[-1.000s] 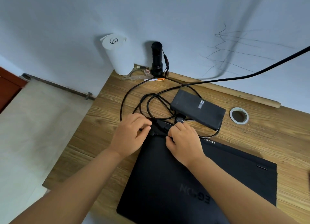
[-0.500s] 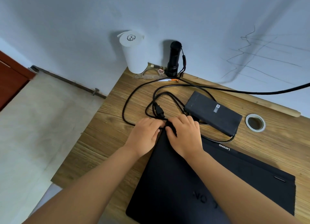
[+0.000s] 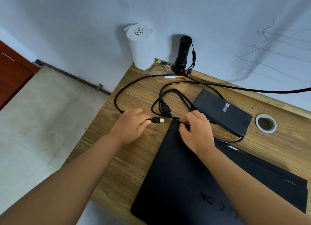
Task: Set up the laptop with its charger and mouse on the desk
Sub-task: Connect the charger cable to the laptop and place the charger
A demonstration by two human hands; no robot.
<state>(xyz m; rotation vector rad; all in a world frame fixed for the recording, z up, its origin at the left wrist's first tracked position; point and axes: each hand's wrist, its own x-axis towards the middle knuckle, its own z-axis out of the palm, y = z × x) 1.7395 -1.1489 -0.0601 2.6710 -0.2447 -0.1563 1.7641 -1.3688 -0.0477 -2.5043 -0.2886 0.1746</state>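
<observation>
A closed black laptop (image 3: 193,182) lies on the wooden desk (image 3: 134,93). Behind it sits the black charger brick (image 3: 222,111), its cables looped across the desk. My left hand (image 3: 130,125) pinches the charger's cable just behind the yellow-tipped plug (image 3: 158,120), which points right toward the laptop's far left corner. My right hand (image 3: 196,130) rests on that corner with its fingertips curled over the edge, touching a cable there. A three-prong power connector (image 3: 165,108) lies loose between the cable loops. No mouse is in view.
A white paper roll (image 3: 141,46) and a black flashlight (image 3: 182,54) stand against the wall at the desk's back. A cable hole (image 3: 265,123) sits right of the brick. A thick black cable (image 3: 252,89) runs off to the right. The desk's left edge drops to a tiled floor.
My left hand has drawn back to the left with the cable, so the yellow-tipped plug now shows between my hands. My right hand stays on the laptop's corner.
</observation>
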